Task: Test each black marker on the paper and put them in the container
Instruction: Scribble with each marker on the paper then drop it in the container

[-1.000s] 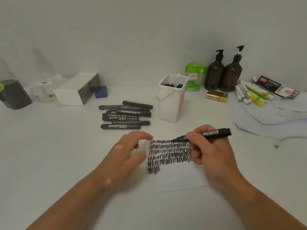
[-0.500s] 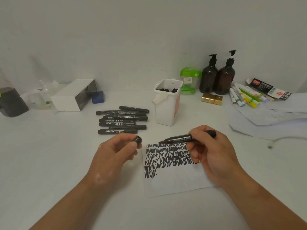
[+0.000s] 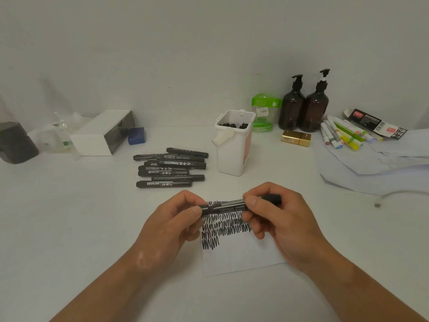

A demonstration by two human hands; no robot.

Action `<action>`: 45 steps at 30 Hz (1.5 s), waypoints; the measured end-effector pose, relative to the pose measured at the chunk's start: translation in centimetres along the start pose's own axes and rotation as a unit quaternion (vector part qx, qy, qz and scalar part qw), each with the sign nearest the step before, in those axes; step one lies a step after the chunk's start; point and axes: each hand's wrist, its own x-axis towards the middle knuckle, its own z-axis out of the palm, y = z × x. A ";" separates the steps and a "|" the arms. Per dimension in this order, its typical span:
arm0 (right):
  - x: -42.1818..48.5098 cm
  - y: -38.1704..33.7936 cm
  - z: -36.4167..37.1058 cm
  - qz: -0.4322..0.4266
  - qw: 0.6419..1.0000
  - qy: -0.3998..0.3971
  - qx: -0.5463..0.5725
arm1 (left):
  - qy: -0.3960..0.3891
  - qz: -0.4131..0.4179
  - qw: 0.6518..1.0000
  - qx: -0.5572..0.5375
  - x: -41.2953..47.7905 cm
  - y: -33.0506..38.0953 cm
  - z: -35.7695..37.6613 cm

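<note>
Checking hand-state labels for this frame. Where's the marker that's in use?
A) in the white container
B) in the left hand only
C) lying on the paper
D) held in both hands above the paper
D: the left hand pinches the left end of the marker and the right hand grips its barrel, over the scribbled paper.

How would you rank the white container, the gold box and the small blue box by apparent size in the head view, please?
1. white container
2. gold box
3. small blue box, though it looks close to the gold box, so that order is unsure.
</note>
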 end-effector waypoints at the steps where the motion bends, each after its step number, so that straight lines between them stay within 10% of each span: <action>1: -0.1 0.1 0.2 0.000 1.000 -0.010 -0.002 | -0.008 -0.003 1.000 0.001 -0.1 0.0 0.1; 9: -0.7 0.3 1.5 -0.015 0.996 -0.035 -0.083 | 0.050 -0.021 0.998 0.014 -0.2 -0.3 1.0; 19: -1.3 1.1 4.0 -0.087 0.960 0.203 -0.169 | 0.074 -0.024 0.997 -0.018 -0.6 -0.4 3.0; 45: -1.1 0.9 4.4 -0.064 0.990 0.093 -0.080 | 0.011 0.023 0.999 -0.025 -0.2 0.7 0.8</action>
